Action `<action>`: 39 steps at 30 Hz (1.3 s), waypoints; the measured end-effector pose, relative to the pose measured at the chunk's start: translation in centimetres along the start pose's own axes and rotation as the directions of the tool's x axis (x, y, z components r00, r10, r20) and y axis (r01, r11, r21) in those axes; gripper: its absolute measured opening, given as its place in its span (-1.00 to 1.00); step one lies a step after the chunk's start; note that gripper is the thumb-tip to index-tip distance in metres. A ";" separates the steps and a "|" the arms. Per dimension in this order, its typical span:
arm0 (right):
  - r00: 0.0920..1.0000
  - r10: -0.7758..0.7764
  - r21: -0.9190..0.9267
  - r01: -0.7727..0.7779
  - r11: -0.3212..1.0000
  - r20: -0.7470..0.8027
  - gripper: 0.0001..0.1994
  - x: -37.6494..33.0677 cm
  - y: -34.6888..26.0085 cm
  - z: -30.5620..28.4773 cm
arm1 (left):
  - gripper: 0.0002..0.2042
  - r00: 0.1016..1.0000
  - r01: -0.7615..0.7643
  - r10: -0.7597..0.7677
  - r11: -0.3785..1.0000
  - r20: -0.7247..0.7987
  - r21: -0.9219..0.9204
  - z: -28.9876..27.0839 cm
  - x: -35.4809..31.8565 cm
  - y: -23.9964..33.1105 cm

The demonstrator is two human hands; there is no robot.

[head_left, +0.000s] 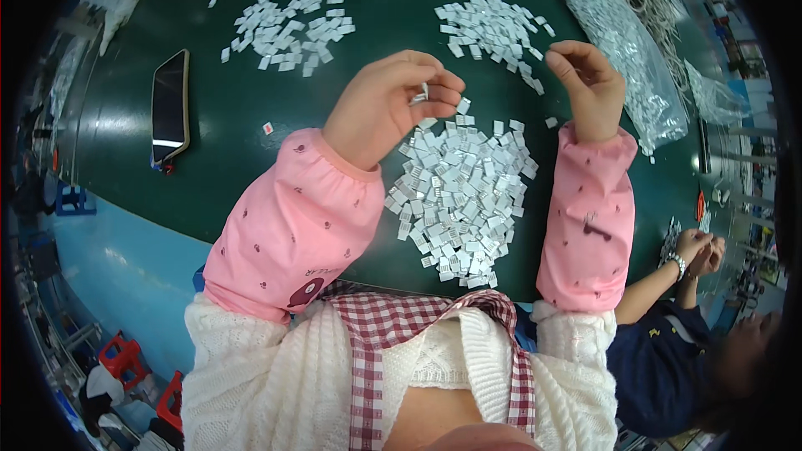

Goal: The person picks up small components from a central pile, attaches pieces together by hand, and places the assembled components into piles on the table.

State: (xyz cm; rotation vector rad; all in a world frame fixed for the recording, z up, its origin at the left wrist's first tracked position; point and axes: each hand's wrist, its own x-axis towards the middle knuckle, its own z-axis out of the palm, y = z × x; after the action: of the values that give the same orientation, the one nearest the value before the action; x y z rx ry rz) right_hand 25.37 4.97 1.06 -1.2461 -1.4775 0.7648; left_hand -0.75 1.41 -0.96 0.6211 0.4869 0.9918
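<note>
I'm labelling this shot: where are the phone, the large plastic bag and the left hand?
Phone (171,105): head view, middle of its dark screen.
Large plastic bag (637,58): head view, its filled middle.
Left hand (380,96): head view, middle of the hand.

From where I stand, the worker has pink sleeve covers over both forearms, gathered with elastic so the cloth puffs out. The left sleeve cover (292,209) is scattered with tiny dark motifs and bears a big rounded maroon figure with lettering above it; its frilled end leaves the left hand (388,96) bare. The right sleeve cover (585,267) has the same little motifs plus one larger dark mark, and the right hand (595,92) is bare too. Underneath is a chunky white cable-knit sweater (259,367), and over it a maroon-and-white checked apron (368,367)
</note>
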 end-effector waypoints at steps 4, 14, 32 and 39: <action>0.997 -0.018 -0.304 -0.005 0.953 -0.071 -0.88 -0.1 4.7 -2.4 | -0.76 0.998 -0.051 0.043 0.959 0.036 0.277 1.3 0.2 -0.7; 0.996 0.021 -0.450 0.023 0.893 0.092 -0.80 -2.3 3.0 -2.8 | -0.69 0.971 -0.222 0.203 0.545 0.130 0.809 1.1 0.3 -1.4; 0.991 -0.133 -0.658 0.097 0.746 -0.005 -0.91 -3.8 3.5 0.3 | -0.68 0.942 -0.333 0.083 0.334 0.325 0.882 3.6 -0.1 -4.2; 0.991 -0.094 -0.639 0.009 0.769 -0.100 -0.90 -3.9 2.5 -0.7 | -0.73 0.940 -0.341 0.171 0.423 0.296 0.840 3.5 0.9 -4.8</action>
State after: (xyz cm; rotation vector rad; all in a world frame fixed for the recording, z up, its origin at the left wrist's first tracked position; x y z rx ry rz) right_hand 26.66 1.80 -2.14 -1.7104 -1.7236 0.1129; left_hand 4.84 -0.61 -1.70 1.7886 0.7798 0.9066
